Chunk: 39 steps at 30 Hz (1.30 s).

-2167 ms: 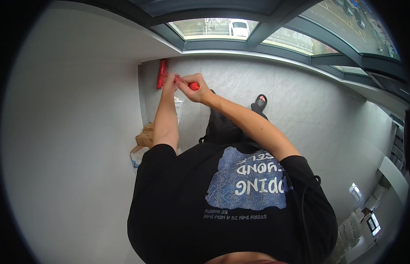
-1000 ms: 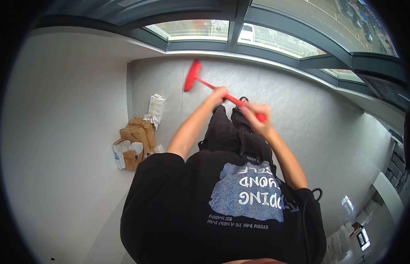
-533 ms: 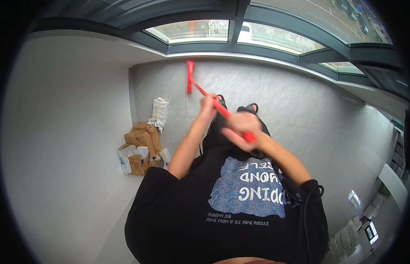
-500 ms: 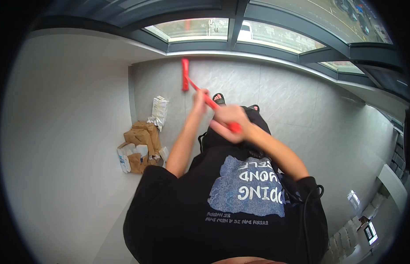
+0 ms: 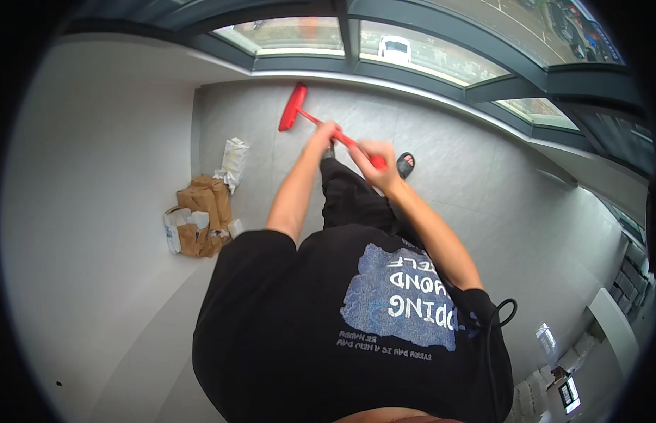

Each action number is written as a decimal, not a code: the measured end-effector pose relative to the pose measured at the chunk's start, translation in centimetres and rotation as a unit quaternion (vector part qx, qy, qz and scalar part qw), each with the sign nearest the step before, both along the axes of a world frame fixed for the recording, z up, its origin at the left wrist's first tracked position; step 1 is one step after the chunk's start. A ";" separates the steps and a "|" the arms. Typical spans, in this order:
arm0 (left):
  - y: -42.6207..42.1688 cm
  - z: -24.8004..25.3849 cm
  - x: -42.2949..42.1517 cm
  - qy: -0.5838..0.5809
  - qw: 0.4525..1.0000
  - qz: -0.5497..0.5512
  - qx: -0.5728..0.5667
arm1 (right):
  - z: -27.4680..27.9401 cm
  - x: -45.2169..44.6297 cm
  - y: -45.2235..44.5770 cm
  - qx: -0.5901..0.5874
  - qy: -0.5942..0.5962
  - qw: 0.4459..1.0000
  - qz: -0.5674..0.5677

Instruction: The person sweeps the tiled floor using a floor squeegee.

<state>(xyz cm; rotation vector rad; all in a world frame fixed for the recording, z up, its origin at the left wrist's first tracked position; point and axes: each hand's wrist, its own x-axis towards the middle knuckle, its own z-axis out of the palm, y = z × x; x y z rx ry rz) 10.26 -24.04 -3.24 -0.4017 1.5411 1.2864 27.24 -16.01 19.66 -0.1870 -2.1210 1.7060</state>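
A red broom [image 5: 293, 107] slants across the view, its wide head near the floor below the windows. My left hand [image 5: 326, 132] wraps round the handle on the side toward the head. My right hand [image 5: 376, 161] grips it higher up, close to the red end of the handle. The broom's bristles are hard to make out from above. Under my arms are my dark trousers, and one foot in a black sandal [image 5: 406, 165] shows to the right of my right hand.
Crumpled brown paper [image 5: 208, 199] and a white plastic bag [image 5: 233, 162] lie by the left wall. Framed windows [image 5: 426, 53] run along the front above grey floor tiles [image 5: 469, 176]. Grey stacked blocks [image 5: 627, 275] stand far right.
The broom head has tilted and shifted slightly left and up in view. Both hands keep their grip. My feet have stepped apart, and the view has turned a little.
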 end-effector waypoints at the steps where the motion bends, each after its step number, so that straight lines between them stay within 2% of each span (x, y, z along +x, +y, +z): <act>1: 1.6 1.3 3.8 0.027 0.999 -0.038 0.007 | 0.8 3.7 0.9 -0.002 -0.007 1.000 -0.020; 3: 4.5 2.0 10.1 -0.006 0.996 -0.086 -0.008 | 1.7 10.6 2.9 -0.001 -0.043 0.996 -0.072; 5: 7.0 0.2 14.8 -0.027 0.994 -0.097 -0.038 | 1.3 15.4 4.5 -0.048 0.032 0.995 -0.079; 8: 8.4 1.1 20.4 -0.017 0.999 -0.031 -0.013 | 1.6 20.4 7.4 -0.109 0.065 0.990 -0.067; 10: 8.6 4.1 21.3 0.028 0.995 0.098 -0.008 | 2.9 19.4 7.8 -0.083 0.075 0.993 -0.036; 11: 8.3 5.4 21.2 0.055 0.977 0.204 0.011 | 3.8 18.8 7.5 -0.066 0.077 0.995 -0.004; 12: 6.9 3.3 19.8 -0.007 0.974 0.216 0.063 | 4.6 17.5 7.0 -0.064 0.091 0.993 0.032; 13: 6.4 7.7 18.4 -0.034 0.967 0.248 0.046 | 5.3 16.0 6.6 -0.056 0.124 0.987 0.085; 14: 4.8 6.1 16.4 -0.081 0.959 0.270 0.019 | 5.8 14.4 6.0 -0.054 0.141 0.982 0.114; 16: 2.2 6.2 12.3 -0.057 0.947 0.315 0.009 | 6.7 10.7 3.9 -0.037 0.135 0.980 0.139; 18: -0.2 7.3 7.7 -0.047 0.955 0.291 0.040 | 5.5 6.2 2.7 0.021 0.141 0.978 0.153; 20: -3.6 5.2 3.1 -0.013 0.977 0.180 0.113 | 3.2 1.5 1.2 0.000 0.161 0.980 0.120; 23: -4.4 4.4 -1.6 0.022 0.985 0.150 0.087 | 0.7 -3.3 0.1 -0.008 0.100 0.986 0.133; 25: -3.2 1.4 -3.7 0.012 0.953 0.297 0.056 | -0.5 -4.4 0.2 -0.003 0.104 0.991 0.085; 26: -4.4 -2.9 -5.7 -0.035 0.972 0.227 0.052 | -0.7 -3.5 0.6 -0.001 0.100 0.993 0.069; 29: -1.6 -1.4 -3.5 -0.056 0.986 0.160 -0.003 | -0.4 -1.7 2.4 -0.055 0.082 0.992 0.073; 30: -1.4 -3.7 -3.2 -0.091 0.992 0.072 0.057 | -1.1 -0.3 3.5 -0.053 0.065 0.995 0.059; 32: 2.8 -0.4 2.6 -0.021 0.999 0.035 0.015 | -1.7 3.5 6.2 -0.055 0.042 0.997 0.041; 33: 4.7 0.2 5.0 -0.008 0.999 0.030 0.005 | -1.5 5.8 7.6 -0.059 0.036 0.997 0.037; 35: 8.3 0.5 9.0 0.018 0.998 -0.057 -0.019 | -1.9 10.5 10.5 -0.070 -0.009 0.997 0.000; 37: 11.9 -1.9 13.4 0.017 0.998 -0.053 -0.015 | -1.4 15.0 13.6 -0.095 0.012 0.995 -0.019; 39: 13.6 -1.0 17.0 0.011 0.998 -0.064 -0.008 | 0.8 18.0 14.6 -0.118 -0.025 0.992 -0.041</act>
